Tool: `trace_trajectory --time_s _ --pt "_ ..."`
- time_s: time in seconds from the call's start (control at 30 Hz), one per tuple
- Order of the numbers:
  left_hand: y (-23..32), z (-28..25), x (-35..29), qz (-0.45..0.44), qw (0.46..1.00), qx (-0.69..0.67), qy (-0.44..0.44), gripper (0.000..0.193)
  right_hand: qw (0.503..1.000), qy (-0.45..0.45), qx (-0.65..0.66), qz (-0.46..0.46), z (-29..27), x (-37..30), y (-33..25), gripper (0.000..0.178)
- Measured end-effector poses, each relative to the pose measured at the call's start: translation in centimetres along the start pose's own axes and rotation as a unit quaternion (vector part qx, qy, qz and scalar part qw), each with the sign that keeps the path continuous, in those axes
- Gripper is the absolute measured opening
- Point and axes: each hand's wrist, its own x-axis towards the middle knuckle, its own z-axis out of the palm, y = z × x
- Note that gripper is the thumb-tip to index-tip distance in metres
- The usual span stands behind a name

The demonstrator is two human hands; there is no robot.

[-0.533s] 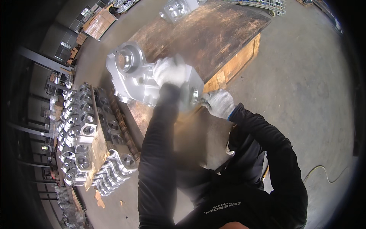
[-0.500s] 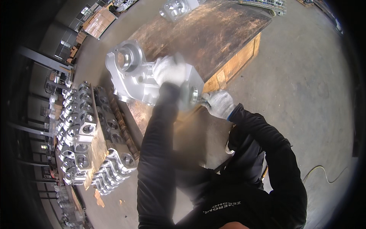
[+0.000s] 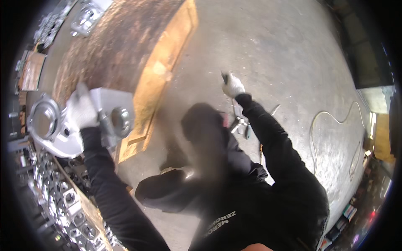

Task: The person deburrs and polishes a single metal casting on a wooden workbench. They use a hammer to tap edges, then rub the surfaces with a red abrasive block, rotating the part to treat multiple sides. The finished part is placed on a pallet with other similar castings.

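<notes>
A large silver metal casting point(image 3: 54, 141) lies on the worktable at the left, with a round bored ring at one end and a smaller bore at the other. My gloved left hand point(image 3: 82, 111) is over the middle of this casting; its fingers are smeared by motion, so its grip cannot be read. Out to the right, over the concrete floor, is my gloved right hand point(image 3: 233, 85), away from the casting. Its fingers look curled, with something small and dark at their tips that I cannot make out.
The dark-topped wooden worktable point(image 3: 113, 46) carries another silver casting point(image 3: 87, 19) at its far end. Many castings point(image 3: 69, 196) are stacked at the lower left. Tools, including a green-handled one point(image 3: 248, 131), are on the floor near my right arm. A pale hose point(image 3: 320, 115) curves across the floor.
My view has swung to the right. My right hand has left the casting's near bore and moved out over the floor. My left hand is still at the casting.
</notes>
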Motion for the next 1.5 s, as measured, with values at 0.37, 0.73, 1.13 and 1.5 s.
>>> trace_trajectory --time_s 0.37,0.73,1.13,1.5 --pt "-6.3 0.6 2.0 -0.026 0.994 -0.107 0.008 0.055 0.846 -0.189 0.019 0.497 8.9 -23.2 20.4 0.058" --pt "-6.4 -1.0 1.6 -0.012 0.994 -0.104 0.019 0.034 0.827 -0.126 -0.104 0.538 17.1 -18.4 16.9 0.085" --pt "1.1 0.0 -2.2 0.1 0.985 0.068 0.123 0.03 0.86 -0.198 -0.463 -0.088 23.6 -22.0 31.5 0.095" --pt "4.4 -3.6 -2.3 -0.021 0.999 0.043 -0.022 0.052 0.815 -0.143 0.409 0.385 4.1 -18.2 20.1 0.036"
